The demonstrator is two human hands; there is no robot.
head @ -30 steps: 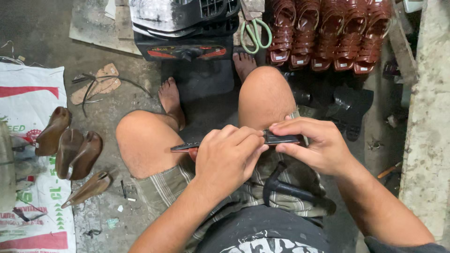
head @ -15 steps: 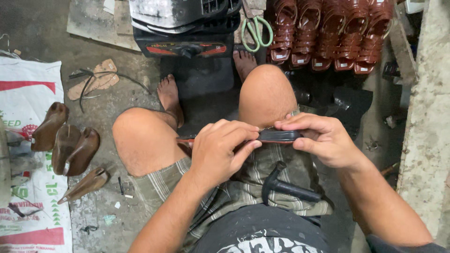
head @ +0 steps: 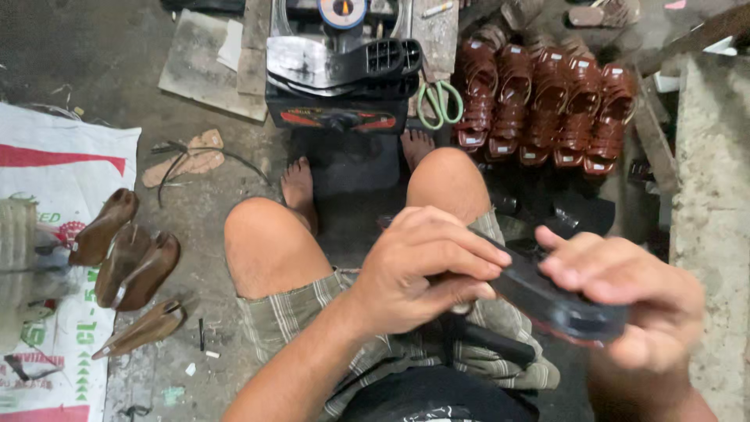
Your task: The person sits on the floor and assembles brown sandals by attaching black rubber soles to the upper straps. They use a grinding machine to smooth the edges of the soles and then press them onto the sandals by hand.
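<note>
I sit with bare knees above a dirty floor. My left hand [head: 422, 270] is closed around one end of a dark shoe sole [head: 547, 301] held over my lap. At the sole's other end my right hand [head: 625, 293] grips it, fingers lying over its top edge. The sole is black with a reddish underside edge. Under my hands a black hammer [head: 488, 340] rests on my checked shorts. The part of the sole inside my left hand is hidden.
A black machine [head: 340, 74] stands ahead of my feet, green-handled scissors [head: 440, 101] beside it. Rows of brown sandals [head: 547, 105] lie at the upper right. Several brown shoe lasts [head: 125, 258] lie at the left by a printed white sack [head: 55, 187]. A concrete ledge [head: 715, 195] runs along the right.
Both hands with the sole have come nearer the camera and moved right and lower. The view has tilted up, so more of the machine and the sandals shows.
</note>
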